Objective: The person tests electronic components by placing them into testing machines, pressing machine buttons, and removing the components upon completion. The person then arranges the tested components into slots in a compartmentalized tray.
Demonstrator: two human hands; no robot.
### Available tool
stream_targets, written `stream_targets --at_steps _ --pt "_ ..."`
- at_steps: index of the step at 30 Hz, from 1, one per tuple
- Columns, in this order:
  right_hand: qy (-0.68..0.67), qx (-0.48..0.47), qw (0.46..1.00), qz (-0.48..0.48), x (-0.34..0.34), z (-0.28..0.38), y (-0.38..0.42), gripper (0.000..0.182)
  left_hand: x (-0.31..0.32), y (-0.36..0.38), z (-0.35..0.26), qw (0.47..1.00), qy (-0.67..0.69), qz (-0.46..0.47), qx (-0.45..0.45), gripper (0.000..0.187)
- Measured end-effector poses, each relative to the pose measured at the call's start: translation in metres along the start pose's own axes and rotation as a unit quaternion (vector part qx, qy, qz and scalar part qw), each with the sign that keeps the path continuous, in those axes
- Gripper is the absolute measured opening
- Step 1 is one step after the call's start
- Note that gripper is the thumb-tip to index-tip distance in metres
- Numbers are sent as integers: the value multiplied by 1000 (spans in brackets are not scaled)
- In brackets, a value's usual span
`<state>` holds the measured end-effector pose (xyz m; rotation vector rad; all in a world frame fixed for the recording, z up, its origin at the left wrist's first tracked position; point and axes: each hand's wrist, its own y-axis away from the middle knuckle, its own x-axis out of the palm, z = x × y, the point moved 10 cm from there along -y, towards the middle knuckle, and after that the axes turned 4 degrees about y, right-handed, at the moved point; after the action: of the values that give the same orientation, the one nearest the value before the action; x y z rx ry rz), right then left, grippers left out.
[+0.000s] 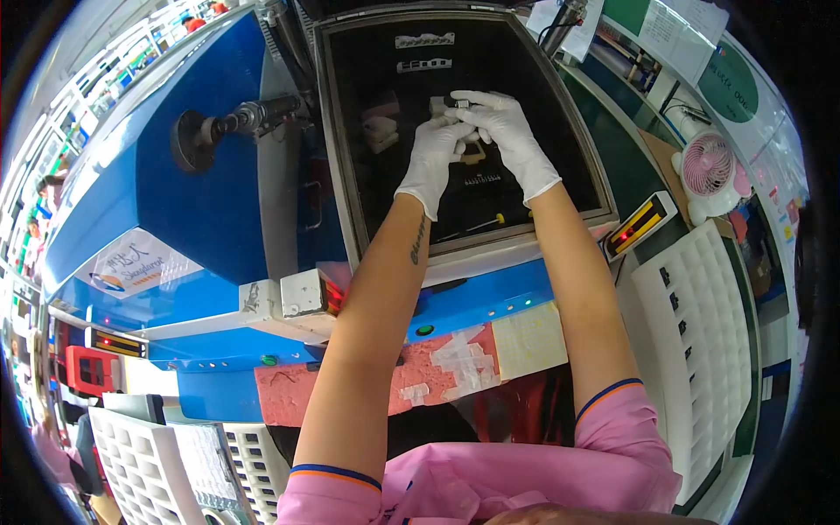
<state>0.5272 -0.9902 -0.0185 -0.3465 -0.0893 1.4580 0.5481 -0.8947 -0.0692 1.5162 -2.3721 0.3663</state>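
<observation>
Both of my hands wear white gloves and meet over a dark framed work surface [350,188]. My left hand [437,153] has its fingers pressed together near a small metallic part [462,104]. My right hand [506,131] pinches that part at its fingertips, with the index finger stretched above it. Below the hands lies a small tan piece [473,156]. Two slotted metal strips, an upper one [425,40] and a lower one [424,65], lie toward the back. A yellow-handled screwdriver [500,219] rests near the front edge.
Blue machine housing [201,175] with a round-ended metal arm [194,140] stands left. At the right are a pink fan [707,164], a yellow-black light sensor [640,227] and a white moulded tray [700,324]. A red padded strip [297,389] runs along the front.
</observation>
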Motion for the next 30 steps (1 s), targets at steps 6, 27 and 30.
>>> stream_targets --at_steps 6,27,30 --pt "-49 25 998 -19 5 2 5 32 3 -1 3 997 79 24 0 19" --pt "-22 4 1000 14 4 3 3 30 -75 16 -34 977 -96 -188 18 21" --pt "-29 9 999 15 5 1 3 30 -80 7 -24 974 -177 -144 4 22"
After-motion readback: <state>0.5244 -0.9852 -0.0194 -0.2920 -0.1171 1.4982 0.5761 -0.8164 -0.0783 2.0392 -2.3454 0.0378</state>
